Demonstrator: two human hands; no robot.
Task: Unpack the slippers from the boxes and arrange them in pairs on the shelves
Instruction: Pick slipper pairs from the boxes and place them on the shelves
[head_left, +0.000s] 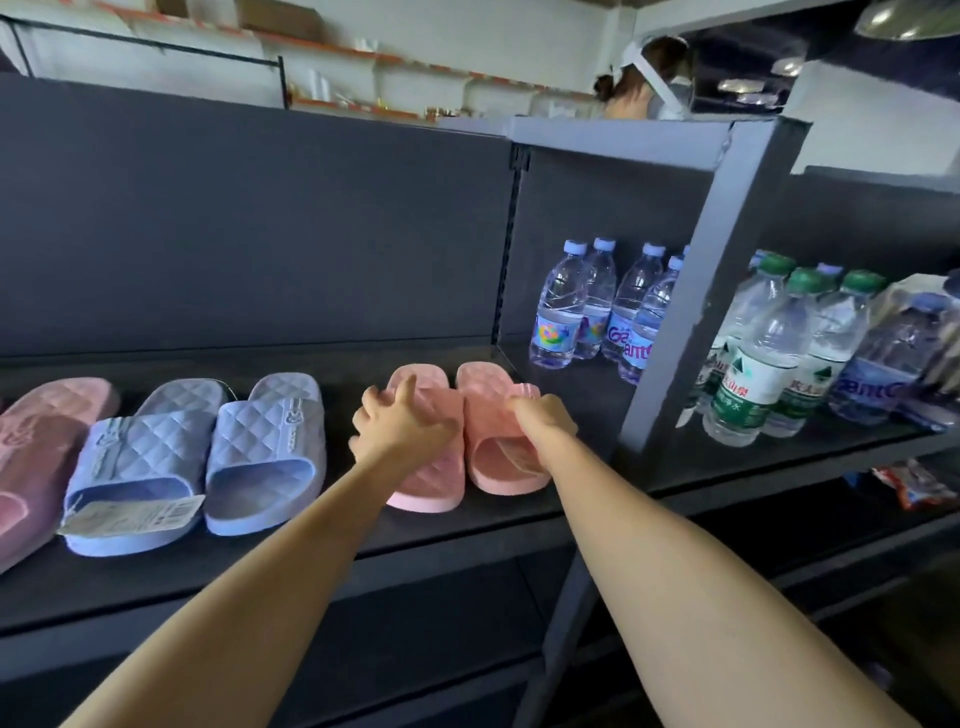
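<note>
From the head camera I see both my arms reaching forward to the dark shelf (332, 545). A pink pair stands on it, toes toward the back panel and the two slippers just beside each other.

My left hand (400, 423) lies over the strap of the left pink slipper (441, 475). Its fingers are spread and bent down around the strap, gripping it from above. My right hand (543, 415) has its fingers curled together on the strap of the right pink slipper (491, 431), pinching it at the strap's right side.

To the left of this pair stands a blue pair (265, 441), quilted on top, with a paper tag (130, 514) hanging across the heel of its left slipper. Further left, at the frame edge, is another pink slipper (47, 415).

To the right, past the shelf's upright post, clear water bottles (597, 306) stand in the corner. Green-capped bottles (769, 364) stand on the next shelf.
</note>
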